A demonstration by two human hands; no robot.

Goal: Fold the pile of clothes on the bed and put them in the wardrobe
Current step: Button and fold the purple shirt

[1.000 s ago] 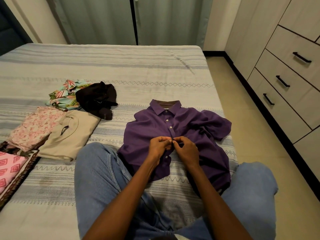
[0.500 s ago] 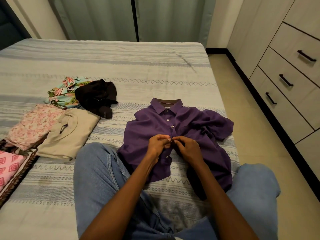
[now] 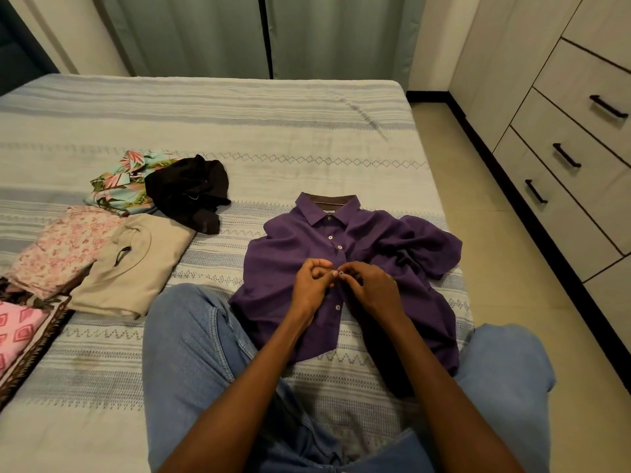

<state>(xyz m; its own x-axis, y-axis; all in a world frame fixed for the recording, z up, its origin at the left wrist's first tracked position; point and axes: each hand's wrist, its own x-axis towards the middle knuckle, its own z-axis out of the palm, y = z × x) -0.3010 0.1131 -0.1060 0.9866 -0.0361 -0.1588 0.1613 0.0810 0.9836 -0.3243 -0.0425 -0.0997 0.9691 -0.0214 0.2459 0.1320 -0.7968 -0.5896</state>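
A purple button-up shirt [image 3: 382,247] lies face up on the striped bed [image 3: 239,124], collar away from me, its right sleeve rumpled. My left hand [image 3: 312,285] and my right hand [image 3: 370,288] meet at the middle of its button placket, each pinching the fabric at a white button. To the left lie a folded beige top [image 3: 136,264], a pink floral piece [image 3: 58,250], a crumpled black garment [image 3: 187,191] and a tropical-print garment [image 3: 119,182].
My knees in blue jeans [image 3: 191,343] flank the shirt. A pink patterned cloth [image 3: 17,332] lies at the left edge. The wardrobe with drawers [image 3: 580,131] stands to the right across a strip of tiled floor [image 3: 495,216]. Grey-green curtains [image 3: 222,32] hang behind the bed.
My hands stay pinched at the same button on the placket, with only small finger movements. The view has shifted slightly.
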